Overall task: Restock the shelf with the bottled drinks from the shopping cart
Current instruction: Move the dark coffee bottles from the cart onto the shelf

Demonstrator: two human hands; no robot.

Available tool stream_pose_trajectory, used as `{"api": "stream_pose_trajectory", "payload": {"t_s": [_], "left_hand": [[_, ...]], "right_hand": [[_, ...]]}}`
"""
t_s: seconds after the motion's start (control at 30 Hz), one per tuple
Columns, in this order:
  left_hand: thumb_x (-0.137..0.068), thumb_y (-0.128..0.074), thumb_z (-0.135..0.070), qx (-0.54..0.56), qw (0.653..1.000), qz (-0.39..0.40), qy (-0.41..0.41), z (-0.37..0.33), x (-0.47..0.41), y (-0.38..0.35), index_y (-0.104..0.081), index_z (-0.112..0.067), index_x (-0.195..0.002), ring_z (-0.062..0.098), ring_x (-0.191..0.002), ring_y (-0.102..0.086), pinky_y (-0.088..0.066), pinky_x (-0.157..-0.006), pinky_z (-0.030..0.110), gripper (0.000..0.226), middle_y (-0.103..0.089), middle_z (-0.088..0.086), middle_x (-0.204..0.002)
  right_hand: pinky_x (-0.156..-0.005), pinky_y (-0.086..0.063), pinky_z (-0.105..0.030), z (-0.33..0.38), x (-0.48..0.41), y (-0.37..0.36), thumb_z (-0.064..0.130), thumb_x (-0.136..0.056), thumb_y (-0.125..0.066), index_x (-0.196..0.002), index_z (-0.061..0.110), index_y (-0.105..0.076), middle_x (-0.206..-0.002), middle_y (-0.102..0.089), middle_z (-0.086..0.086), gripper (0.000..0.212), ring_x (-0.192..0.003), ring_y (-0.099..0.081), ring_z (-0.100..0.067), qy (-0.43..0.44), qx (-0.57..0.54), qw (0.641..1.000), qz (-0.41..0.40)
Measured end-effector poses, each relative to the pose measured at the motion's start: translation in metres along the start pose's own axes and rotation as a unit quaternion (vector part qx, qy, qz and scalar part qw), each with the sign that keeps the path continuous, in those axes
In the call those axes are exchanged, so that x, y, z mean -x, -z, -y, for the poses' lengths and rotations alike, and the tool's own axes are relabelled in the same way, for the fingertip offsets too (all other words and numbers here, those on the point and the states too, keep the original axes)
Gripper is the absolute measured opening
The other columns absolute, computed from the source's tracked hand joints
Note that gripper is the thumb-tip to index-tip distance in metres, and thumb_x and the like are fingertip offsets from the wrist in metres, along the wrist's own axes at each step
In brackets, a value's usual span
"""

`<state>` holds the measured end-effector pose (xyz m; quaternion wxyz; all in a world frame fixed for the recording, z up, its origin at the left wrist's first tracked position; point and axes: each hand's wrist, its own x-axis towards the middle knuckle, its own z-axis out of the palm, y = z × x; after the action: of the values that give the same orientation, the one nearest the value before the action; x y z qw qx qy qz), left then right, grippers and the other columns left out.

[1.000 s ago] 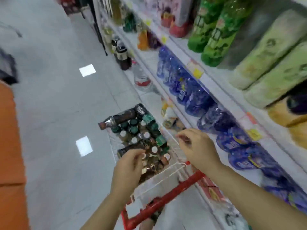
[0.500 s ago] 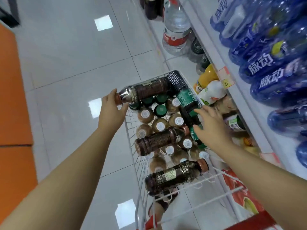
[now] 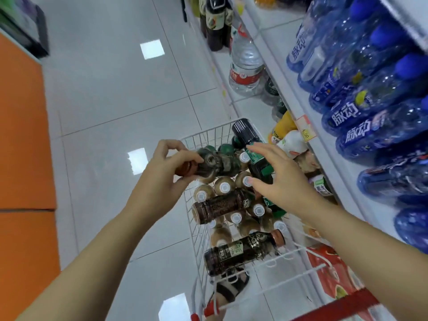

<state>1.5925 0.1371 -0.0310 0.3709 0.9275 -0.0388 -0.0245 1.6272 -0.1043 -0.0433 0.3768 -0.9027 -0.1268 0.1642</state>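
A white wire shopping cart [image 3: 209,133] holds several bottled drinks, some upright with white caps, some lying on top. My left hand [image 3: 159,172] grips a dark brown bottle [image 3: 203,166] by its neck end, lifted and blurred above the cart's left rim. My right hand [image 3: 278,174] hovers with fingers spread over a dark green bottle [image 3: 257,156] lying in the cart. Two more dark brown bottles lie on top: one in the middle [image 3: 220,206], one near me [image 3: 240,253]. The white shelf [image 3: 308,121] runs along the right.
Blue drink bottles [image 3: 361,119] fill the upper shelf level. A large water bottle [image 3: 245,68], dark bottles [image 3: 216,22] and orange and white bottles [image 3: 287,137] stand on the bottom shelf. An orange unit [image 3: 20,135] borders the aisle's left. The cart's red handle [image 3: 335,302] is near me.
My left hand has lifted the brown bottle off the cart's far left rim and drawn it nearer. My right hand stays over the green bottle. The view has tilted down toward the cart.
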Motion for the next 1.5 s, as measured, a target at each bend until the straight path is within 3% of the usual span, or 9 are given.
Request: {"api": "stream_pose_trajectory", "payload": {"t_s": [0.1,0.2,0.47,0.63,0.8,0.93,1.1,1.27,1.5], "left_hand": [[-0.079,-0.071,-0.006,0.032,0.992,0.111,-0.048,-0.032,0.004,0.023,-0.057,-0.045,-0.098,-0.002,-0.091,-0.056,-0.049,-0.087,0.017,0.045,-0.038,-0.023,-0.111],[-0.079,-0.071,-0.003,0.087,0.978,0.172,-0.078,-0.064,0.002,0.029,-0.058,-0.044,-0.095,-0.001,-0.092,-0.056,-0.048,-0.087,0.016,0.046,-0.040,-0.022,-0.111],[-0.084,-0.065,-0.004,0.230,0.966,0.116,0.019,-0.075,-0.006,-0.015,-0.049,-0.047,-0.117,0.004,-0.104,-0.060,-0.054,-0.088,0.031,0.056,-0.049,-0.011,-0.125],[-0.086,-0.063,-0.020,-0.010,0.971,0.186,0.148,-0.003,0.001,-0.097,-0.048,-0.021,-0.131,0.016,-0.107,-0.055,-0.046,-0.091,0.031,0.048,-0.049,0.003,-0.131],[-0.081,-0.061,-0.038,-0.286,0.910,0.287,0.088,0.031,0.013,-0.142,-0.033,-0.026,-0.140,0.029,-0.119,-0.048,-0.044,-0.092,0.042,0.066,-0.043,0.005,-0.136],[-0.079,-0.064,-0.034,-0.328,0.899,0.276,0.087,0.034,0.011,-0.157,-0.025,-0.025,-0.141,0.030,-0.116,-0.049,-0.043,-0.087,0.041,0.074,-0.047,0.008,-0.128],[-0.078,-0.065,-0.030,-0.228,0.935,0.235,0.134,0.008,0.030,-0.136,-0.037,-0.028,-0.134,0.029,-0.108,-0.054,-0.050,-0.081,0.041,0.063,-0.052,0.001,-0.126],[-0.078,-0.070,-0.025,0.051,0.968,0.174,0.175,-0.082,0.064,-0.076,-0.039,-0.036,-0.127,0.017,-0.079,-0.064,-0.056,-0.070,0.037,0.058,-0.062,-0.003,-0.109],[-0.086,-0.065,-0.022,0.335,0.937,0.096,0.034,-0.244,0.101,0.004,-0.038,-0.047,-0.115,0.005,-0.081,-0.067,-0.058,-0.072,0.033,0.047,-0.057,-0.006,-0.112]], "right_hand": [[-0.107,-0.021,-0.020,0.019,0.005,0.025,0.025,-0.077,-0.072,-0.143,0.042,-0.022,-0.146,-0.029,0.017,0.084,-0.132,-0.024,0.001,0.009,0.024,0.988,0.155],[-0.103,-0.035,-0.022,0.020,0.019,0.035,0.025,-0.072,-0.078,-0.139,0.041,-0.031,-0.138,-0.043,0.019,0.084,-0.125,-0.040,0.002,-0.009,0.010,0.974,0.226],[-0.085,-0.050,-0.026,-0.009,0.058,0.044,0.028,-0.061,-0.084,-0.118,0.028,-0.055,-0.107,-0.065,0.011,0.065,-0.096,-0.060,-0.003,-0.095,-0.009,0.993,0.069],[-0.075,-0.046,-0.027,-0.045,0.085,0.030,0.034,-0.061,-0.084,-0.111,0.027,-0.057,-0.094,-0.063,0.009,0.058,-0.085,-0.059,-0.011,-0.206,0.011,0.978,-0.036],[-0.077,-0.050,-0.032,-0.070,0.101,0.017,0.043,-0.061,-0.084,-0.108,0.026,-0.058,-0.093,-0.064,0.004,0.056,-0.087,-0.060,-0.015,-0.260,0.004,0.963,-0.071],[-0.076,-0.052,-0.034,-0.077,0.109,0.011,0.042,-0.060,-0.084,-0.104,0.026,-0.061,-0.094,-0.068,0.003,0.053,-0.086,-0.063,-0.017,-0.271,-0.012,0.958,-0.090],[-0.074,-0.049,-0.031,-0.058,0.125,0.028,0.042,-0.060,-0.083,-0.107,0.023,-0.059,-0.094,-0.065,0.006,0.056,-0.087,-0.061,-0.015,-0.269,-0.028,0.957,-0.109],[-0.069,-0.045,-0.029,-0.006,0.155,0.074,0.039,-0.062,-0.081,-0.100,0.027,-0.057,-0.085,-0.063,0.008,0.047,-0.080,-0.060,-0.012,-0.256,-0.041,0.954,-0.148],[-0.066,-0.051,-0.022,0.092,0.246,0.153,0.034,-0.062,-0.084,-0.092,0.032,-0.057,-0.084,-0.066,0.013,0.040,-0.078,-0.062,-0.001,-0.176,-0.095,0.941,-0.273]]}}
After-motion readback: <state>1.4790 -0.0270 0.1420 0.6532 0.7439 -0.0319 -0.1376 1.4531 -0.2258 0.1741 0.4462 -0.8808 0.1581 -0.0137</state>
